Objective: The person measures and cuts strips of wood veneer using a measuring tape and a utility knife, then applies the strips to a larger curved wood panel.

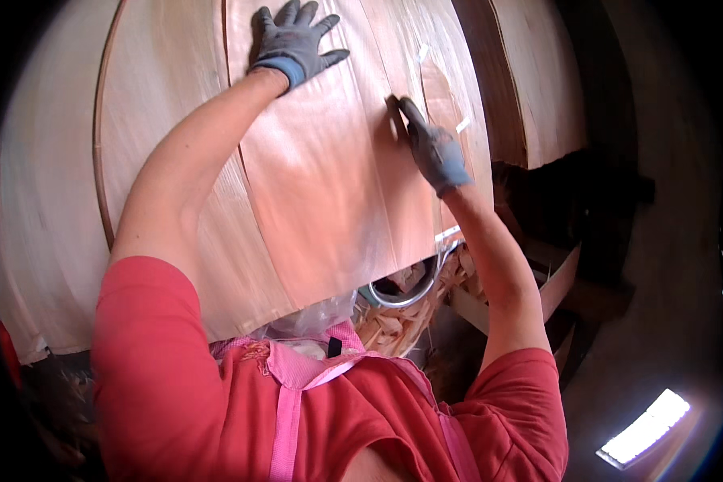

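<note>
A wide sheet of reddish wood veneer lies before me over paler veneer sheets. My left hand, in a grey glove with a blue cuff, presses flat on its far part with the fingers spread. Farther right, my right hand, gloved alike, is closed beside a thin seam in the veneer, its index finger stretched forward. A small dark shape shows by that fingertip; whether it is a tool or shadow, I cannot make out. Close to this hand lies a narrow darker veneer strip with white tape pieces.
Below the sheet's near edge, a round metal-rimmed container stands among wood scraps. Clear plastic hangs by my apron. More veneer is at the far right, above a wooden frame. A bright patch shows lower right.
</note>
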